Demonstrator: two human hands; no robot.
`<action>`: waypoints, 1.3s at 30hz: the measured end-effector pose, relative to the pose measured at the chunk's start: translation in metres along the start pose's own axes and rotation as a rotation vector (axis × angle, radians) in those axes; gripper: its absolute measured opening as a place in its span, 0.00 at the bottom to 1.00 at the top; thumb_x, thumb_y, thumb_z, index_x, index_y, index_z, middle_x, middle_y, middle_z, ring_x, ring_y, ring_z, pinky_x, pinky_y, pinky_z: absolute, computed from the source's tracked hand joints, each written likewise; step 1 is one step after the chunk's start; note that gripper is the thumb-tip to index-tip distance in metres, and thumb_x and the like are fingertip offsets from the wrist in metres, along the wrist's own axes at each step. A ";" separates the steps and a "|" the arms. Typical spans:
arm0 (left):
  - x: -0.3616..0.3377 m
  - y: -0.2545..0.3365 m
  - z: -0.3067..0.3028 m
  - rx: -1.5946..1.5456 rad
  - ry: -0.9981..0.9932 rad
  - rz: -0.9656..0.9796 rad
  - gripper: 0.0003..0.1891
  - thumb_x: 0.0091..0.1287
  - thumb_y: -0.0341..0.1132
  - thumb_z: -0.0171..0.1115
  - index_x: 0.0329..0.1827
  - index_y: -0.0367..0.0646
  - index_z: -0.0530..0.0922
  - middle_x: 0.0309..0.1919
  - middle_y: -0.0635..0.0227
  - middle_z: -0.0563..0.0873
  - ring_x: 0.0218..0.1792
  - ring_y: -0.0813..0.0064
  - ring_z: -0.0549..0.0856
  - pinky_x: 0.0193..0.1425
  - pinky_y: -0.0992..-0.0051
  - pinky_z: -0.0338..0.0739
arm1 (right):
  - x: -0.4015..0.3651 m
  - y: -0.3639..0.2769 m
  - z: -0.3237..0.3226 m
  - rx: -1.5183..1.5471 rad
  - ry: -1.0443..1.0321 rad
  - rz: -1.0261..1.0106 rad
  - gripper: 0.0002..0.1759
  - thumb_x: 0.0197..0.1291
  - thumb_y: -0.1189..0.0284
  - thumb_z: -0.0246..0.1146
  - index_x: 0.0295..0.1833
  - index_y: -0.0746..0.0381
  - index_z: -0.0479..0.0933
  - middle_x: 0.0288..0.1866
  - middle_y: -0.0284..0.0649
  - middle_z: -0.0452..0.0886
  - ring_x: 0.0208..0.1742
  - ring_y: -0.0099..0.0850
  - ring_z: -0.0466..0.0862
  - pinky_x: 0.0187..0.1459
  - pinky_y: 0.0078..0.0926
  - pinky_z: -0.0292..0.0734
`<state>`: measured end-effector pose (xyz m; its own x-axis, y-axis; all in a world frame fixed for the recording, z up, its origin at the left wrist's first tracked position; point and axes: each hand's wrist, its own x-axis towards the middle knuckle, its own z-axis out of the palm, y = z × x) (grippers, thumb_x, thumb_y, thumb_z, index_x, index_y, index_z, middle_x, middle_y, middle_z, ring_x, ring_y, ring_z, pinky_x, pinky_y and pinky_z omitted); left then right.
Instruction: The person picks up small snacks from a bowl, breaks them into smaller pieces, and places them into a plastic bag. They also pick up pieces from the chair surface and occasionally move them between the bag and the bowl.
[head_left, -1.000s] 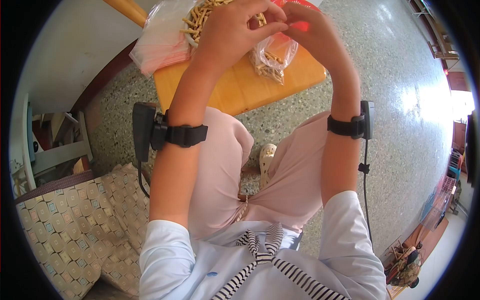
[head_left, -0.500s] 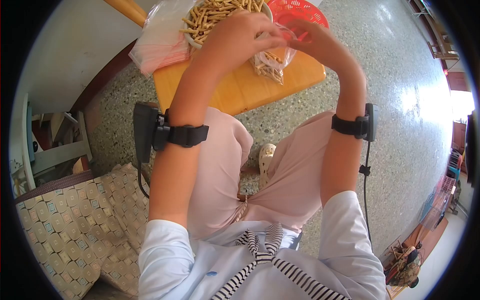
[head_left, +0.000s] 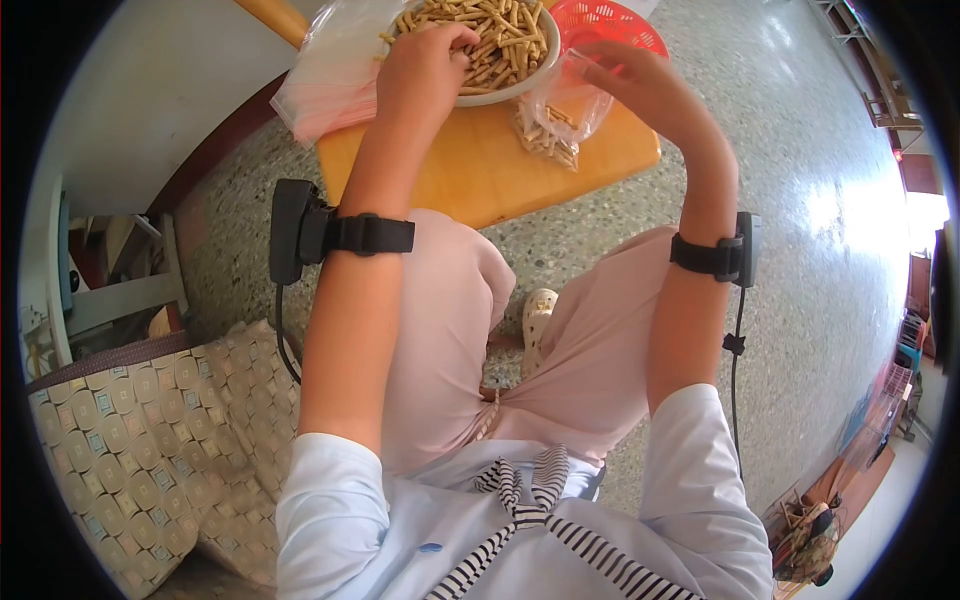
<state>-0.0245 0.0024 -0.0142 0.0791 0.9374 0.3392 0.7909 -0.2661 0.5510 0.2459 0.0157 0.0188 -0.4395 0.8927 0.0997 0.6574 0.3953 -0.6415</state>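
Observation:
A white bowl [head_left: 552, 62] heaped with short tan stick-like pieces [head_left: 500, 40] stands at the far side of a yellow wooden stool top. My left hand [head_left: 425, 65] is at the bowl's left part, its fingers curled in against the pieces; whether any are in its grasp is hidden. To the right of the bowl, my right hand [head_left: 640, 85] pinches the mouth of a clear plastic bag [head_left: 590, 112]. Some of the same pieces lie in the lower end of that bag, which rests on the stool.
Flat clear bags with red edges [head_left: 330, 95] lie left of the bowl on the yellow stool top [head_left: 430, 180]. A red perforated basket [head_left: 640, 30] sits behind my right hand. Patterned cloth [head_left: 130, 440] is at lower left, and speckled floor [head_left: 800, 130] surrounds the stool.
My left hand has moved left, away from the bag's mouth, to the pieces in the bowl. My right hand keeps hold of the bag.

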 end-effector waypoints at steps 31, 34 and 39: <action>0.006 0.046 -0.017 -0.504 -0.134 0.050 0.08 0.64 0.35 0.74 0.45 0.48 0.90 0.35 0.81 0.86 0.34 0.86 0.74 0.41 0.82 0.71 | 0.007 -0.021 0.010 0.085 0.200 -0.212 0.19 0.64 0.59 0.70 0.56 0.57 0.85 0.42 0.44 0.88 0.44 0.38 0.88 0.46 0.35 0.81; 0.002 0.068 -0.025 -0.564 -0.187 0.090 0.07 0.64 0.32 0.73 0.45 0.46 0.89 0.34 0.84 0.85 0.32 0.88 0.72 0.38 0.83 0.69 | 0.007 -0.029 0.004 0.115 0.191 -0.254 0.18 0.62 0.63 0.70 0.55 0.59 0.85 0.42 0.44 0.89 0.44 0.38 0.88 0.46 0.35 0.81; 0.003 0.071 -0.027 -0.450 -0.184 0.180 0.07 0.64 0.30 0.73 0.44 0.45 0.89 0.36 0.85 0.85 0.31 0.89 0.70 0.37 0.83 0.67 | 0.008 -0.031 0.001 0.037 0.070 -0.150 0.16 0.61 0.67 0.69 0.53 0.60 0.85 0.39 0.44 0.88 0.41 0.41 0.88 0.44 0.35 0.81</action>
<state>0.0153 -0.0198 0.0464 0.3279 0.8809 0.3414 0.4189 -0.4595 0.7832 0.2221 0.0103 0.0388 -0.4866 0.8377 0.2479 0.5642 0.5180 -0.6430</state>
